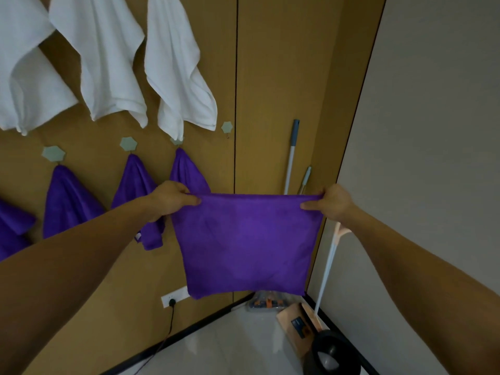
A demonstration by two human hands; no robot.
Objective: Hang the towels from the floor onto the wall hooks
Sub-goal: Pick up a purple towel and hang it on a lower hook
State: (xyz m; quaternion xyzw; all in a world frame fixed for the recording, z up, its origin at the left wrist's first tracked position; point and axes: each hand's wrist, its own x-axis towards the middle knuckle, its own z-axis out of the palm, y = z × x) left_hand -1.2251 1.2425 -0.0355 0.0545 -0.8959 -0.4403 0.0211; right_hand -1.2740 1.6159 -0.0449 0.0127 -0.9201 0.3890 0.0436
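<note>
So the left hand (173, 200) is pinching one top corner of the purple towel (246, 244), which is hanging spread flat mid-frame in front of the wooden wall (284, 77), while the right hand (331, 204) is pinching the other corner.

The left hand (173, 197) pinched one top corner of a purple towel (246, 239), the right hand (331, 204) the other, so it hung flat between them. Behind the left hand, hung towels (135, 180) drooped from hooks (128, 144), white towels (108, 63) above. A bare hook (226, 127) sat above, between both hands. Poles (290, 158) leaned just beyond the right hand.
</note>
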